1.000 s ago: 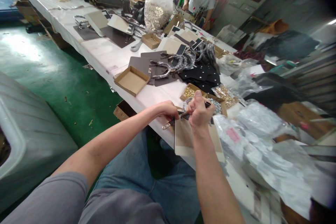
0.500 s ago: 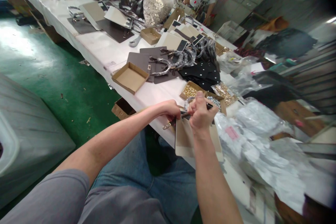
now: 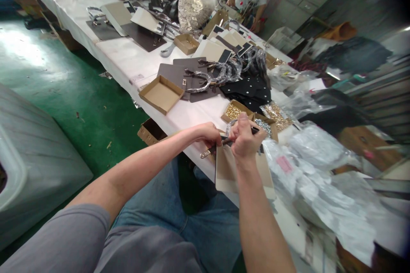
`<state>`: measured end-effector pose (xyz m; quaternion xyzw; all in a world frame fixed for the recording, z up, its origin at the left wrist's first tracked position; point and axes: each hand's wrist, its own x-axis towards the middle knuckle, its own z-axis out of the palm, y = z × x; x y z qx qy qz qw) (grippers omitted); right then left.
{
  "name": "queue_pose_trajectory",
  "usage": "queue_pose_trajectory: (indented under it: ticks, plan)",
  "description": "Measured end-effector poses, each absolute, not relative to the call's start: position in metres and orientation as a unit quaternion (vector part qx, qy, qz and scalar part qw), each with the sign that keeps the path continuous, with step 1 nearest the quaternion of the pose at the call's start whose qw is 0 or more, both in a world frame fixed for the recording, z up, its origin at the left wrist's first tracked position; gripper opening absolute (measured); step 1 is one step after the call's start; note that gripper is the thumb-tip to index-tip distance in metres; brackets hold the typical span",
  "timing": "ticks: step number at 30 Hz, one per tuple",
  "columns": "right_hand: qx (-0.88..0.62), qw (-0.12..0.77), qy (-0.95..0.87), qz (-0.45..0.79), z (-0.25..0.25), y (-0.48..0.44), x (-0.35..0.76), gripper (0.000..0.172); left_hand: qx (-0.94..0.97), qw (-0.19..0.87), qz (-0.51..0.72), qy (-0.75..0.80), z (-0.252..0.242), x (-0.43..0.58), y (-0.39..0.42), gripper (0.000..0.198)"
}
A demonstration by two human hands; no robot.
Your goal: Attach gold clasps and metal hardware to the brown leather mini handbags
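Long white desk point(image 3: 128, 62) over green floor point(image 3: 64, 94), crowded with panels, handles, boxes. Near edge — beige panel point(image 3: 227, 170) hangs partly over desk rim. Left hand point(image 3: 208, 133) clenched on metal strap point(image 3: 209, 151) at panel top. Right hand point(image 3: 245, 138) clenched around dark tool point(image 3: 254, 129), touching same spot. Box of gold studs point(image 3: 233, 111) just behind hands.

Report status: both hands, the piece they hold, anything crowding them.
Left hand pinches the metal strap fitting. Right hand grips a dark slim tool at the beige flat panel. Cardboard trays of gold studs close behind.
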<state>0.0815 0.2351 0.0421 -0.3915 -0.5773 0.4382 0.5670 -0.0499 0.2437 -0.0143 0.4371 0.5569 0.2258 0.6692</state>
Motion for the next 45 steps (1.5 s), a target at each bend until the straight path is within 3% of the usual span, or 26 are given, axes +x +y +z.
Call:
queue_pose_trajectory:
  ticks: [20,28,32,38,45]
  plan:
    - [-0.333,0.59,-0.517,0.523,0.038,0.242,0.104,0.071,0.447,0.649,0.231,0.57,-0.006,-0.048,0.241,0.018]
    - [-0.31,0.633,-0.487,0.516,0.067,0.215,0.133,0.068,0.392,0.762,0.28,0.433,-0.007,-0.053,0.213,0.022]
    - [-0.32,0.62,-0.508,0.506,0.053,0.202,0.139,0.068,0.429,0.71,0.291,0.477,-0.012,-0.049,0.19,0.015]
    - [-0.319,0.611,-0.503,0.521,0.035,0.195,0.139,0.068,0.532,0.539,0.257,0.6,0.002,-0.043,0.17,0.011]
    - [-0.338,0.588,-0.545,0.492,0.035,0.191,0.137,0.067,0.606,0.518,0.134,0.589,0.028,-0.049,0.168,0.024]
